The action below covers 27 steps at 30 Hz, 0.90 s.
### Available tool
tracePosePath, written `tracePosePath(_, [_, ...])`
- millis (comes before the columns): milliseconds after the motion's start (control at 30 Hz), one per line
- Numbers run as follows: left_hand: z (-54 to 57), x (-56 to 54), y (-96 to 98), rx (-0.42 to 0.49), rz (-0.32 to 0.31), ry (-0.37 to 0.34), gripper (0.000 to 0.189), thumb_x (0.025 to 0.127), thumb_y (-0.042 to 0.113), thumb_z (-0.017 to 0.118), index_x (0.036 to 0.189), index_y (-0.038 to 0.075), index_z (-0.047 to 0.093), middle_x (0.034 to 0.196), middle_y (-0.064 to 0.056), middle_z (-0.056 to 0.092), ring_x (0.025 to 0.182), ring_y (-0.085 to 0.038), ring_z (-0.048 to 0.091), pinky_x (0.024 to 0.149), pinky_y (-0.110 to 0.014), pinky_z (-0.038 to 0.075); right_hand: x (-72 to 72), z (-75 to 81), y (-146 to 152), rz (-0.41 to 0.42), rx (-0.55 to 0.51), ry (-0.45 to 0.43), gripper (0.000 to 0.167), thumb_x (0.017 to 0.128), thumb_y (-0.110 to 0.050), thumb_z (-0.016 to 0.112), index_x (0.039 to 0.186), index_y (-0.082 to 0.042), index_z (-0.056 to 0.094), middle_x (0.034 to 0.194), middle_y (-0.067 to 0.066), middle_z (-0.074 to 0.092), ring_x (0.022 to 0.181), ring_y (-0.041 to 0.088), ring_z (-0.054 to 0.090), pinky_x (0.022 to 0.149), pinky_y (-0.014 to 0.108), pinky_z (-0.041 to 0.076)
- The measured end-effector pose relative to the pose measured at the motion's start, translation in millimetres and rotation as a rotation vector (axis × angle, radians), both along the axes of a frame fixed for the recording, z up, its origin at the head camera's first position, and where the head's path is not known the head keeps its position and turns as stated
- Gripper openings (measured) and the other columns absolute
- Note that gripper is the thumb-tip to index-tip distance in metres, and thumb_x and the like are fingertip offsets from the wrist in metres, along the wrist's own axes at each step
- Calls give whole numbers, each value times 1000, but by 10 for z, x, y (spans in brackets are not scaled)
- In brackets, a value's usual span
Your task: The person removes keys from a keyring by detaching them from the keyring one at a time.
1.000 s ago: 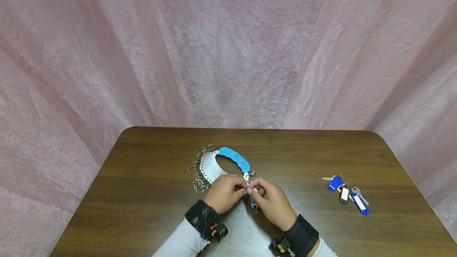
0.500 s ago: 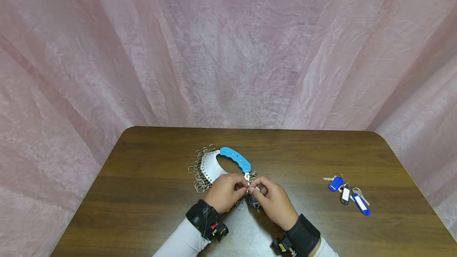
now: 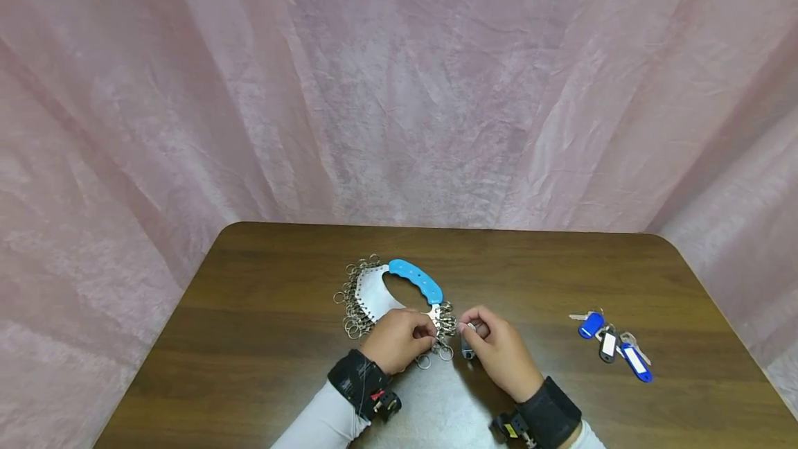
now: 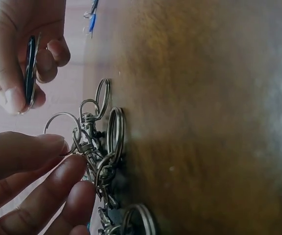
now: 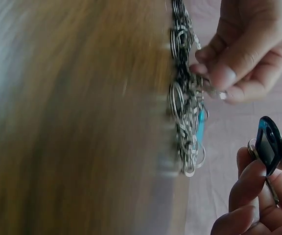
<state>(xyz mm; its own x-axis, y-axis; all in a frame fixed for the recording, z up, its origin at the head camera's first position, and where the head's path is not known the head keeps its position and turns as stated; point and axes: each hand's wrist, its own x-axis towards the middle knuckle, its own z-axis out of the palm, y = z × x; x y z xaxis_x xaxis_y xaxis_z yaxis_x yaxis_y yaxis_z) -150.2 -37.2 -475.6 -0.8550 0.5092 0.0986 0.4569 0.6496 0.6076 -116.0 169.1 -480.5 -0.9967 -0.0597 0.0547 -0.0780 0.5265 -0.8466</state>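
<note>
A key holder with a white metal plate (image 3: 372,293) and a blue grip (image 3: 416,280) lies on the table, its edges hung with many split rings and swivel clips. My left hand (image 3: 396,339) pinches one split ring (image 4: 61,113) near the holder's right end. To the right, apart from the rings, my right hand (image 3: 501,352) holds a dark key tag (image 5: 270,147) between thumb and fingers. A small ring and a key (image 5: 272,192) show at this tag, partly covered by the fingers.
Several keys with tags lie on the right of the table: a blue tag (image 3: 591,325), a black tag (image 3: 607,347) and another blue tag (image 3: 636,363). Behind the wooden table (image 3: 299,380) hangs a pink curtain (image 3: 399,89).
My right hand has moved right, away from the left fingertips, carrying the key tag. The left hand stays at the rings. The head view has shifted slightly.
</note>
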Motion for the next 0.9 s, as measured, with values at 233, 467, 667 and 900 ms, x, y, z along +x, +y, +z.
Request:
tracePosePath(233, [-5, 11, 3, 7, -13, -4, 6, 85, 12, 76, 82, 16, 74, 76, 8, 66, 69, 3, 55, 66, -15, 45, 38, 25, 198, -50, 15, 11, 4, 94, -16, 71, 95, -14, 67, 66, -3, 52, 55, 2, 46, 56, 21, 41])
tracePosePath(467, [-47, 4, 4, -29, -7, 13, 5, 85, 14, 76, 82, 19, 75, 75, 10, 64, 69, 5, 52, 66, -13, 44, 88, 40, 461, -73, 94, -8, 4, 95, -16, 69, 97, -13, 67, 69, -4, 53, 57, 2, 46, 58, 22, 40])
tracePosePath(667, [-42, 33, 26, -44, -18, 36, 4, 84, 15, 77, 82, 19, 76, 74, 9, 62, 69, 2, 52, 66, -15, 42, 135, 87, 704, -63, 180, -25, 7, 98, -19, 66, 101, -12, 67, 77, -2, 61, 63, 1, 50, 58, 22, 41])
tracePosePath(900, [-32, 34, 17, -46, -26, 31, 2, 84, 18, 78, 83, 19, 76, 75, 9, 63, 70, 2, 52, 67, -15, 42, 158, 108, 913, -60, 255, -23, 8, 99, -18, 65, 102, -11, 66, 84, 0, 66, 65, 1, 51, 58, 23, 42])
